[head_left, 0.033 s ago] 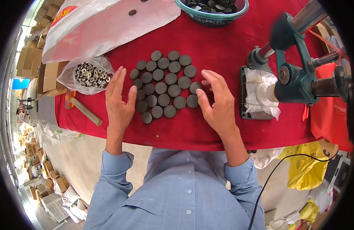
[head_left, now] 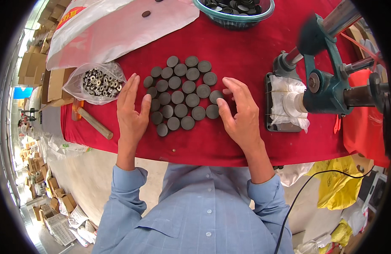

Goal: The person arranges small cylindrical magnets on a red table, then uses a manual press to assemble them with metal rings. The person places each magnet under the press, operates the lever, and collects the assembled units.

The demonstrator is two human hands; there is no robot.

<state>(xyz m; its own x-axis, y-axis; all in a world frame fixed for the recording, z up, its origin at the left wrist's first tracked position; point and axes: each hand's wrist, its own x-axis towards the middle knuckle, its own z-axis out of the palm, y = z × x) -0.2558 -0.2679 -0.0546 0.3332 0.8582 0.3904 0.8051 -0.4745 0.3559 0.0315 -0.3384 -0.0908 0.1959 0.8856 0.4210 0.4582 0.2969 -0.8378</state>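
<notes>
Several round black discs [head_left: 177, 97] lie in a loose cluster, flat on a red cloth [head_left: 246, 139]. On the cluster's left side is my left hand [head_left: 132, 110], thumb and fingers apart, holding nothing. My right hand [head_left: 241, 111] flanks the right side with its fingers spread and nothing in it. Its thumb tip is at the rightmost discs, whether touching I cannot tell. Beyond my left hand, a clear plastic bag [head_left: 98, 83] lies open with many small metal ring-shaped parts inside. Beside that bag rests a short rod-like handle [head_left: 94, 123].
A green hand press [head_left: 324, 80] stands at the right, its base wrapped in white plastic. At the far edge sits a teal bowl [head_left: 233, 19] of black discs. A white plastic sheet [head_left: 119, 34] covers the far left, with a disc on it. Cardboard boxes [head_left: 60, 86] adjoin the left edge.
</notes>
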